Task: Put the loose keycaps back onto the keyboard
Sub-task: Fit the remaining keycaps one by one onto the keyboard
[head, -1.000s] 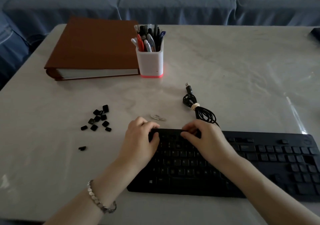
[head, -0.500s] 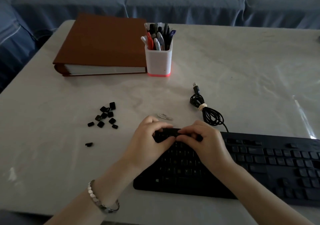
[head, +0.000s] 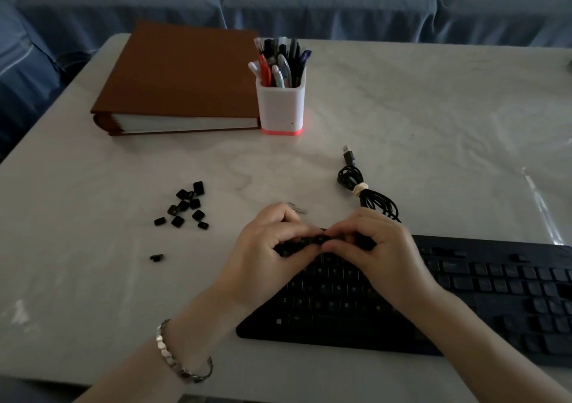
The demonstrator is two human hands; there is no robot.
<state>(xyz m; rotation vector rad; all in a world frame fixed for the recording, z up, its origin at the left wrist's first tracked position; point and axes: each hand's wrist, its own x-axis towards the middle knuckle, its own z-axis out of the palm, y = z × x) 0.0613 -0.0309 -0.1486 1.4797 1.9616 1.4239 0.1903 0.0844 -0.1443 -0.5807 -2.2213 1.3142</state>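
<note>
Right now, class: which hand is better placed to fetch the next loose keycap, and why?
Left. The keycaps lie left of the keyboard, nearer the left hand; the right hand would likely have to cross over it.

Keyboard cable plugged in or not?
Unplugged: the USB plug lies free on the table, cable bundled with a tie.

Left hand [head: 263,257] and right hand [head: 383,254] curled on keyboard [head: 495,294] top row, loose keycaps [head: 185,207] to left
</note>
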